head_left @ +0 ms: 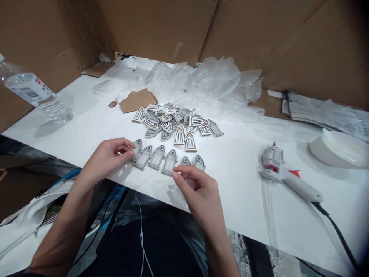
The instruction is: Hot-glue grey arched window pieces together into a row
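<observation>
A pile of several small arch-shaped window pieces (176,124), grey with brown trim, lies in the middle of the white table (239,169). In front of it a row of several grey pieces (157,157) lies face down near the table's front edge. My left hand (108,156) pinches the leftmost piece of the row (137,148) between thumb and fingers. My right hand (198,188) is curled at the row's right end, fingertips touching the table beside the last pieces (198,162); whether it holds anything is hidden.
A white glue gun (284,175) with a black cord lies to the right, a white roll (337,150) beyond it. Crumpled clear plastic (207,82) and a cardboard scrap (137,100) sit behind the pile. A water bottle (37,96) lies at far left. Cardboard walls surround the table.
</observation>
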`<state>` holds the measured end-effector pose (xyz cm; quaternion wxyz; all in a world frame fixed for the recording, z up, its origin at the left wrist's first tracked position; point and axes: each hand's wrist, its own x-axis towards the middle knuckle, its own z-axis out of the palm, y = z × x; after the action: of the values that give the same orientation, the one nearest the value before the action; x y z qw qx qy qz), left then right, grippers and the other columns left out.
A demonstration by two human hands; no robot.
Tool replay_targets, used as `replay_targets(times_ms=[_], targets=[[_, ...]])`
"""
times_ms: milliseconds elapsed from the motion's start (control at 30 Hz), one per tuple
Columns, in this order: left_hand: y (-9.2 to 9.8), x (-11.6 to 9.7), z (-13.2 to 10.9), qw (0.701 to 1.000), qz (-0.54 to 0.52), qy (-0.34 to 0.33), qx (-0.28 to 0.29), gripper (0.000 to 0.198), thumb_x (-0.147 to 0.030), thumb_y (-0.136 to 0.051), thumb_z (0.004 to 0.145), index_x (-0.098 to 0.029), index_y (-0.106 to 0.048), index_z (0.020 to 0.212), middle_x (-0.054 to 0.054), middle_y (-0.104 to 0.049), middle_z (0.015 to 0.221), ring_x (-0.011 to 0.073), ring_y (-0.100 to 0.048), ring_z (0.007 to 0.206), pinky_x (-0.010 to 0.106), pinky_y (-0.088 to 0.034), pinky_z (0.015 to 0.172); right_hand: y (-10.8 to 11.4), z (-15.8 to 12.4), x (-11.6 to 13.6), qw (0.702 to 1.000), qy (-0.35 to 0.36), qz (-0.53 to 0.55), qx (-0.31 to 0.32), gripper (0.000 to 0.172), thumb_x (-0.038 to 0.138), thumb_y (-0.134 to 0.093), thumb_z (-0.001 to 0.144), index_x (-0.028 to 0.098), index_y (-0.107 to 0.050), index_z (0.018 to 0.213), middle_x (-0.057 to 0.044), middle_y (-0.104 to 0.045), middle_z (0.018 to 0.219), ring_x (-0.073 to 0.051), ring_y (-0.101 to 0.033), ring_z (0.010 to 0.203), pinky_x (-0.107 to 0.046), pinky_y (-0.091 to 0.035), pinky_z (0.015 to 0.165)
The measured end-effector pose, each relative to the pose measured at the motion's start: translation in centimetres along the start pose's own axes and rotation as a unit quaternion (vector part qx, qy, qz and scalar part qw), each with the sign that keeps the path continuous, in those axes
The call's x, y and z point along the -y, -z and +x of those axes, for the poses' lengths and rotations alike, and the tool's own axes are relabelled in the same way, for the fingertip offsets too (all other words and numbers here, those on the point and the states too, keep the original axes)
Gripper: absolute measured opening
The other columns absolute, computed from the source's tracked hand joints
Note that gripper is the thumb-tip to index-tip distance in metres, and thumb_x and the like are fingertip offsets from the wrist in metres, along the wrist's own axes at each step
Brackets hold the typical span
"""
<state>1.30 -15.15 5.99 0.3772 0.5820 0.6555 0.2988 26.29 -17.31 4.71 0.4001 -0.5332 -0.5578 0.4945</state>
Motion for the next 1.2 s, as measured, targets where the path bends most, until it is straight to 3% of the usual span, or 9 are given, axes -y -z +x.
replay_targets(times_ms=[167, 433, 567, 933, 1200], targets=[[0.6, 1.6, 1.4, 0.996, 0.085, -0.001, -0.003, 0.029, -0.036, -0.057, 0.082, -0.018, -0.065, 0.103, 0.001, -0.067, 0.071, 0.0185, -0.062, 0.069, 0.026, -0.045, 0.063, 0.8, 0.6, -0.5, 1.000, -0.021, 0.001, -0.018, 0.019, 0.041, -0.069, 0.082, 0.023, -0.073, 0.084, 0.002, -0.061, 0.066, -0.011, -0.044, 0.054, -0.024, -0.034, 0.050], [0.5, 2.0, 2.2, 0.990, 0.133, -0.035, 0.026, 0.026, -0.035, -0.058, 0.080, -0.019, -0.066, 0.099, 0.000, -0.058, 0.072, 0.0160, -0.054, 0.066, 0.025, -0.041, 0.061, 1.1, 1.2, -0.9, 0.999, -0.036, 0.018, -0.030, 0.024, 0.044, -0.068, 0.083, 0.021, -0.072, 0.088, 0.003, -0.057, 0.057, -0.011, -0.043, 0.047, -0.026, -0.035, 0.048], [0.5, 1.9, 2.3, 0.983, 0.177, -0.052, -0.007, 0.028, -0.033, -0.059, 0.077, -0.021, -0.067, 0.101, -0.001, -0.058, 0.075, 0.0159, -0.053, 0.066, 0.026, -0.041, 0.064, 1.3, 1.4, -1.0, 0.999, -0.034, 0.015, -0.029, 0.026, 0.045, -0.067, 0.083, 0.020, -0.072, 0.088, 0.003, -0.054, 0.054, -0.011, -0.041, 0.046, -0.025, -0.034, 0.047], [0.2, 2.6, 3.2, 0.995, 0.098, -0.014, -0.013, 0.038, -0.038, -0.057, 0.077, -0.017, -0.073, 0.104, 0.004, -0.071, 0.082, 0.0199, -0.061, 0.072, 0.029, -0.045, 0.066, 1.9, 1.3, -1.4, 0.999, -0.036, 0.014, -0.031, 0.029, 0.048, -0.068, 0.082, 0.020, -0.072, 0.090, 0.004, -0.052, 0.053, -0.010, -0.039, 0.044, -0.024, -0.030, 0.043], [0.1, 3.2, 3.3, 0.996, 0.085, 0.000, -0.006, 0.041, -0.044, -0.061, 0.071, -0.015, -0.074, 0.098, 0.006, -0.071, 0.083, 0.0210, -0.061, 0.071, 0.030, -0.046, 0.063, 1.9, 1.4, -1.3, 0.999, -0.035, 0.029, -0.025, 0.031, 0.049, -0.067, 0.081, 0.019, -0.071, 0.088, 0.005, -0.048, 0.051, -0.008, -0.032, 0.040, -0.023, -0.028, 0.040]])
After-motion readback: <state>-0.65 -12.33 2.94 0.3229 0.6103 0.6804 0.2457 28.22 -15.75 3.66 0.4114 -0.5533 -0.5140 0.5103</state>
